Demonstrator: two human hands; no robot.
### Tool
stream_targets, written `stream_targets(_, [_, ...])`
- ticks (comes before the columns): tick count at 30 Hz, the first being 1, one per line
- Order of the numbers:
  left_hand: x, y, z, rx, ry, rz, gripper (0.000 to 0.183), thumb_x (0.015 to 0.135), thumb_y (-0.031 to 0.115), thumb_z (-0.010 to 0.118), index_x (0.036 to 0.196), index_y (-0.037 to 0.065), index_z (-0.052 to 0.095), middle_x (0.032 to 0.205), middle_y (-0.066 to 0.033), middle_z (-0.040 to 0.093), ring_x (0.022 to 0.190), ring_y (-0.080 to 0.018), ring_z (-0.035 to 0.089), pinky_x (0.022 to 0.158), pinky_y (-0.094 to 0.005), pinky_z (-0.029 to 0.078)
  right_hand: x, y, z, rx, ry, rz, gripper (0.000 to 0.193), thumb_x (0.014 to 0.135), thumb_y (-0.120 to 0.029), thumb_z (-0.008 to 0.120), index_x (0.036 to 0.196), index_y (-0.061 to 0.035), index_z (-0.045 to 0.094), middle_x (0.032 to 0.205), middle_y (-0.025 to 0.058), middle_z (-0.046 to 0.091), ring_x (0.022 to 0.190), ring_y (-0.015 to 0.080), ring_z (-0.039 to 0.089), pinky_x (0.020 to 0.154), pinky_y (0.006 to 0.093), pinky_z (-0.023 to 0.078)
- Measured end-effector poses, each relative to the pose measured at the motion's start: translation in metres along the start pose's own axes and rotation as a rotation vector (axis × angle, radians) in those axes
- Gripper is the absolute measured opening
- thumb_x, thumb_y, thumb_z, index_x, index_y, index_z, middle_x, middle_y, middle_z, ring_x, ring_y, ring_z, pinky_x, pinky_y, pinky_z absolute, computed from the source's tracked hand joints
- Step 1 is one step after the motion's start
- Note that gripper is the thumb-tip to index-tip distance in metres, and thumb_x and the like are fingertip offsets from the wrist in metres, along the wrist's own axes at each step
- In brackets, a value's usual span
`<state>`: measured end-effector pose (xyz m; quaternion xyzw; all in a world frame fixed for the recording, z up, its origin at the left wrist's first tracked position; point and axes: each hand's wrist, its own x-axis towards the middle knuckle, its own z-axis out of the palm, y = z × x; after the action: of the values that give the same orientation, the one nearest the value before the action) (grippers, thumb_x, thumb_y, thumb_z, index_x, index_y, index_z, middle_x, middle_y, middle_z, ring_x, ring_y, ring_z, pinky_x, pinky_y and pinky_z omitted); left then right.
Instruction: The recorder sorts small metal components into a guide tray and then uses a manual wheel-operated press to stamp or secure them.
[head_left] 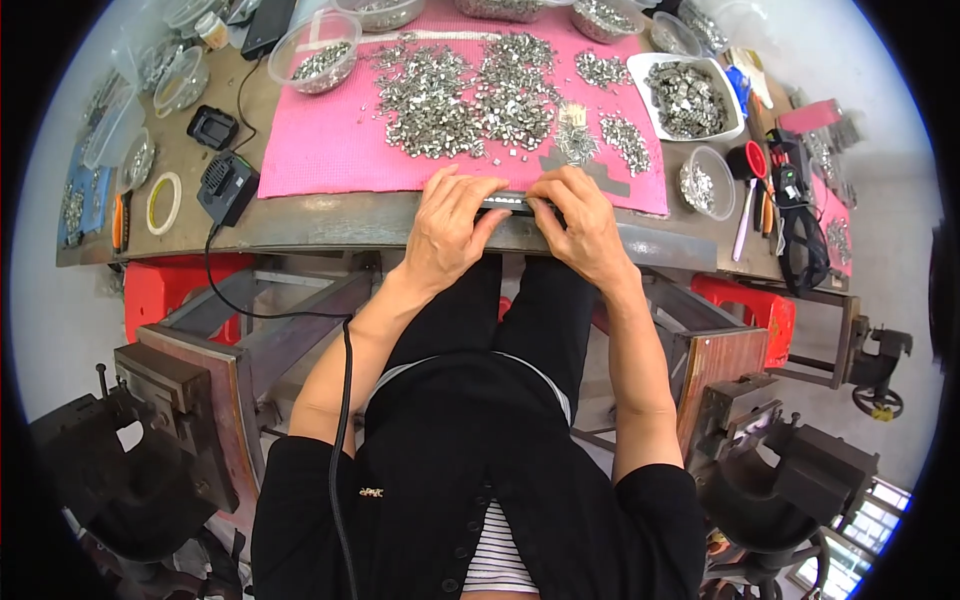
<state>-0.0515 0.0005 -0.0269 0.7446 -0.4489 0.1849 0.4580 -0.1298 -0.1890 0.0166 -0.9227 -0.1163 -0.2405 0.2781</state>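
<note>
Both hands meet at the near edge of a pink mat [330, 150] on a worn workbench. My left hand [450, 225] and my right hand [580, 225] pinch the two ends of a narrow dark strip [512, 202] that carries a row of small shiny metal pieces. Just beyond the fingers, a big heap of small silver metal pieces [465, 95] is spread over the mat. A smaller pile of thin metal pins [576, 140] lies a little past my right hand.
Clear plastic bowls [315, 55] and a white tray [688, 98] hold more metal pieces. A black charger [228, 187] with a cable, a tape roll [164, 203], red-handled tools [752, 170] and red stools [165, 285] surround the bench. Heavy metal presses [170, 420] stand at both sides.
</note>
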Motion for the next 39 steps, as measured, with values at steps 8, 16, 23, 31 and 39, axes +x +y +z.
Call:
stream_targets(8, [0.002,0.0,-0.008,-0.009,0.008,0.0,0.042,0.081,0.012,0.08,0.119,0.005,0.064,0.11,-0.0115,0.066,0.104,-0.033,0.06,0.098,-0.048,0.044,0.0,-0.011,-0.014,-0.215,-0.09,-0.056,0.019,0.084,-0.005,0.071,0.102,-0.0038,0.067,0.097,0.0099,0.062,0.087,0.0298,0.06,0.077,0.041,0.047])
stream_targets(16, [-0.01,-0.022,-0.045,0.221,-0.101,-0.181,0.044,0.079,0.034,0.083,0.114,0.012,0.069,0.112,-0.0073,0.058,0.106,-0.0279,0.052,0.097,-0.0441,0.033,-0.022,-0.006,-0.031,0.057,-0.169,0.355,0.051,0.079,-0.009,0.081,0.127,-0.0049,0.063,0.116,0.0129,0.062,0.101,0.0311,0.064,0.086,0.0391,0.053])
stream_targets(23, [0.014,-0.001,-0.03,-0.229,-0.148,-0.16,0.035,0.077,0.005,0.08,0.11,0.006,0.067,0.107,-0.0095,0.06,0.105,-0.0302,0.054,0.095,-0.0408,0.041,-0.074,-0.042,-0.061,0.019,-0.002,0.352,0.056,0.08,-0.017,0.085,0.127,-0.0021,0.061,0.112,0.0151,0.06,0.095,0.0313,0.063,0.081,0.0405,0.054])
stream_targets(31, [0.056,0.162,0.149,-1.004,-0.657,-0.159,0.034,0.086,0.002,0.073,0.12,0.004,0.066,0.107,-0.0068,0.062,0.095,-0.0158,0.061,0.082,-0.0279,0.049,-0.233,-0.124,-0.194,-0.272,0.36,0.889,0.053,0.078,-0.026,0.087,0.119,-0.0018,0.065,0.103,0.0122,0.06,0.087,0.028,0.066,0.076,0.0368,0.054])
stream_targets(39, [0.025,0.337,0.323,-1.267,-1.106,-0.05,0.043,0.097,0.002,0.059,0.14,0.003,0.058,0.119,-0.0039,0.064,0.107,-0.0108,0.058,0.096,-0.0254,0.046,-0.35,-0.155,-0.216,-0.735,0.815,1.14,0.044,0.071,-0.019,0.091,0.101,0.0003,0.066,0.087,0.0076,0.059,0.07,0.0186,0.057,0.063,0.0314,0.049])
